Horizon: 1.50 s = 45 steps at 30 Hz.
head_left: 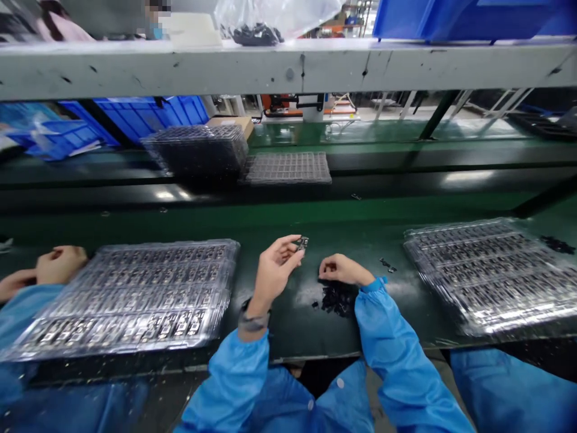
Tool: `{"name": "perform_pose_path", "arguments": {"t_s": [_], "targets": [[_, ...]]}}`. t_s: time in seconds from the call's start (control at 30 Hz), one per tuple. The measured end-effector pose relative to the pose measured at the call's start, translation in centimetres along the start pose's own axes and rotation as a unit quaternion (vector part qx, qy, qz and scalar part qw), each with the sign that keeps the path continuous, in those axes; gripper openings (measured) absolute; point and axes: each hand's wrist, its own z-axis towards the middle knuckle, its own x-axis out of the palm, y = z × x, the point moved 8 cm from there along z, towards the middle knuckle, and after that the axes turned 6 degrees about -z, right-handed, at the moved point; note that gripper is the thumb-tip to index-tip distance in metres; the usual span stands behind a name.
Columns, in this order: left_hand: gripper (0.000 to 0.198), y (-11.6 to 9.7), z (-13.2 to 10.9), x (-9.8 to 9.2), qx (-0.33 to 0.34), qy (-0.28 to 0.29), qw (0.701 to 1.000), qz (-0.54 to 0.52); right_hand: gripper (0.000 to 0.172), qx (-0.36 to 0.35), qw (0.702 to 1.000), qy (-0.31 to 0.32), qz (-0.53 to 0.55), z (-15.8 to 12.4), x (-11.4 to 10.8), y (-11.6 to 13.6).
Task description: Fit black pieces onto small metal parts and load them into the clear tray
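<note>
Left hand (274, 270) raised above the green bench (288, 337), a small dark part (302, 243) pinched tight, long axis slanting up and away to the right. Right hand (345, 269) loosely curled, any hold hidden, just beyond a heap of black pieces (337, 299), nearer it than the left.

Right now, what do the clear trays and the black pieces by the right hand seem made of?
The clear trays look like thin moulded plastic, glossy: they glare and show their pockets through. The black pieces by the right hand look like matte plastic or rubber, though they are too small to tell.
</note>
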Motion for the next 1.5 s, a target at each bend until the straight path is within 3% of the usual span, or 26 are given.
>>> {"name": "perform_pose_path", "arguments": {"t_s": [0.1, 0.2, 0.37, 0.43, 0.5, 0.6, 0.77, 0.93, 1.13, 1.3, 1.5], "targets": [[0.038, -5.8, -5.7, -4.8, 0.014, -0.040, 0.988, 0.149, 0.007, -0.022, 0.994, 0.069, -0.079, -0.5, 1.9, 1.4], [0.042, -8.8, -10.3, -12.6, -0.012, -0.139, 0.956, 0.259, 0.012, -0.029, 0.981, 0.100, -0.167, -0.8, 3.7, 2.7], [0.058, -8.4, -15.6, -24.3, -0.082, -0.239, 0.913, 0.320, 0.016, -0.013, 0.951, 0.131, -0.280, -1.4, 6.1, 2.9], [0.062, -7.9, -17.3, -27.6, -0.094, -0.275, 0.903, 0.316, 0.012, -0.023, 0.946, 0.158, -0.281, -1.2, 6.6, 2.7], [0.063, -7.4, -18.4, -29.6, -0.098, -0.301, 0.897, 0.308, 0.007, -0.023, 0.944, 0.179, -0.277, -0.9, 6.7, 2.3], [0.060, -6.5, -18.5, -31.0, -0.102, -0.303, 0.897, 0.306, 0.005, -0.012, 0.946, 0.175, -0.272, -0.3, 6.2, 1.7], [0.053, -5.4, -16.3, -32.1, -0.127, -0.255, 0.903, 0.322, 0.008, -0.008, 0.953, 0.131, -0.273, 0.2, 5.7, 1.1], [0.051, -6.8, -14.2, -32.6, -0.123, -0.220, 0.912, 0.323, 0.009, -0.005, 0.956, 0.105, -0.275, 0.4, 5.6, 1.5], [0.057, -8.1, -13.6, -32.5, -0.069, -0.266, 0.943, 0.188, 0.008, -0.009, 0.962, 0.099, -0.255, 0.4, 5.7, 1.2], [0.065, -5.3, -14.7, -32.5, -0.079, -0.298, 0.948, 0.083, 0.008, -0.008, 0.961, 0.096, -0.260, 0.4, 5.7, 0.7], [0.060, -5.3, -15.3, -33.3, -0.149, -0.238, 0.933, 0.225, 0.011, -0.011, 0.960, 0.100, -0.262, 0.4, 5.8, 0.5]]}}
